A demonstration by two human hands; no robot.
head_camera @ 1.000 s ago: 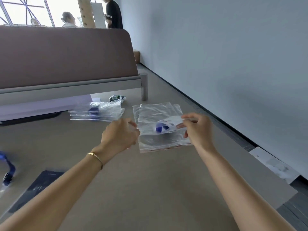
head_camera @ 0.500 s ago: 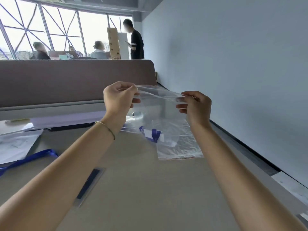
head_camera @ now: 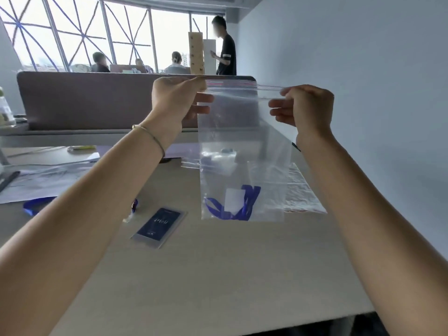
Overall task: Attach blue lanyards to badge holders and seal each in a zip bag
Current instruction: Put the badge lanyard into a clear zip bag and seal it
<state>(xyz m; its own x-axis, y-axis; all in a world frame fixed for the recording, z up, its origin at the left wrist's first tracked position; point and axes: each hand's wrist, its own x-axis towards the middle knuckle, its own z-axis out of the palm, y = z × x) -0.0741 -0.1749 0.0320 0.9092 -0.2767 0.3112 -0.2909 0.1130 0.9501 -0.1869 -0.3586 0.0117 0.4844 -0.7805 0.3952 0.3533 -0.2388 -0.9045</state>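
A clear zip bag (head_camera: 242, 141) hangs upright in the air above the table. My left hand (head_camera: 174, 98) pinches its top left corner and my right hand (head_camera: 305, 105) pinches its top right corner, along the zip strip. At the bag's bottom lie a badge holder with a white card (head_camera: 234, 200) and a coiled blue lanyard (head_camera: 247, 207). A second badge holder with a dark blue card (head_camera: 158, 224) lies flat on the table, below my left forearm. Another blue lanyard (head_camera: 34, 208) lies at the left, partly hidden by that forearm.
A stack of clear zip bags (head_camera: 303, 195) lies on the table behind the held bag. Papers (head_camera: 36, 180) cover the left side. A brown desk divider (head_camera: 84, 100) runs along the back. The table's front edge (head_camera: 266, 323) is near. A grey wall (head_camera: 363, 69) stands at right. People are beyond the divider.
Both hands have lifted the bag off the table and up to divider height. It now hangs straight, with the lanyard and badge holder dropped to its bottom.
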